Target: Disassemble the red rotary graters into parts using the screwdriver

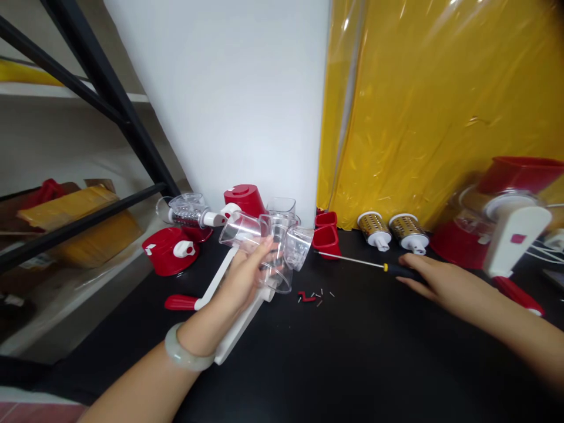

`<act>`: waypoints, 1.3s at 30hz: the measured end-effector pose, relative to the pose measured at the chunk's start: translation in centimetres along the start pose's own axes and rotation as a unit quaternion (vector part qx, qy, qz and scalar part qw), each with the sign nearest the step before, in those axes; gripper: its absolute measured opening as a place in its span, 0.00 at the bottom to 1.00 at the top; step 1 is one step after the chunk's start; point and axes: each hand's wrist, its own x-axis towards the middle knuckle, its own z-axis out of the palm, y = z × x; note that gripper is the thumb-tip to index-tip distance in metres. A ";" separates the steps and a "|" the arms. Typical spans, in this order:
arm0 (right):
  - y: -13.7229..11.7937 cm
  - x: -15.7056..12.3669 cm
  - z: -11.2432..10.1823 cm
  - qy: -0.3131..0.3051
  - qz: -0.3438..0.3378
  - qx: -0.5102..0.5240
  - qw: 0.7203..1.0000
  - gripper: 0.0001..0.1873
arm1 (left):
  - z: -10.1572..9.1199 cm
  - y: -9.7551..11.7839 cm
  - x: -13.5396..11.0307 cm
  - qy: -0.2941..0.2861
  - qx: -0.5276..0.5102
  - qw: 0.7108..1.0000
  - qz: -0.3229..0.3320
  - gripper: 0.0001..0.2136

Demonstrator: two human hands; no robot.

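My left hand (240, 282) is closed around a clear plastic grater housing (275, 244) on a white stand, held tilted above the black table (335, 358). A white crank with a red handle (180, 302) hangs from it at the lower left. My right hand (434, 276) lies on the table with fingers stretched flat over the black handle of a screwdriver (352, 259), whose thin shaft points left. Small screws and a red clip (308, 296) lie scattered between my hands.
Two gold drum blades (390, 230) stand near the yellow plastic sheet. Another assembled red and white grater (506, 217) sits at the right. Red cups (326, 232), a red base (170, 251) and a second clear drum unit (189, 214) lie by the white wall. Black shelving stands left.
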 end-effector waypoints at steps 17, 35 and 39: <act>-1.6 -0.7 0.0 0.157 -0.119 0.019 0.980 0.14 | -0.5 -0.4 0.2 0.008 0.005 0.999 0.046 0.24; -1.9 -0.8 -0.2 0.119 -0.054 0.060 0.990 0.19 | -0.5 -0.8 0.2 -0.011 0.042 0.997 0.064 0.23; -1.6 -0.7 -0.2 0.124 -0.057 0.044 0.990 0.22 | -0.7 -0.7 0.1 -0.008 0.055 0.996 0.066 0.25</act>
